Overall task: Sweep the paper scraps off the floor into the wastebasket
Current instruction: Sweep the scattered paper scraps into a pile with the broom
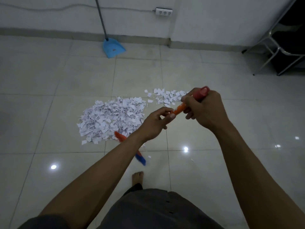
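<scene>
A big heap of white paper scraps point(112, 118) lies on the tiled floor, with a smaller patch of scraps point(166, 96) to its right. Both hands hold an orange-red broom handle point(179, 109). My right hand point(204, 108) grips its top end, and my left hand point(156, 123) holds it lower down. The broom head point(121, 138), orange with blue bristles, sits at the heap's near edge, partly hidden by my left forearm. No wastebasket is in view.
A blue dustpan point(113, 47) with a long grey handle leans at the far wall. A power strip point(163, 12) and cable hang on that wall. Metal chair legs point(270, 47) stand at the right. My bare foot point(137, 177) is behind the broom.
</scene>
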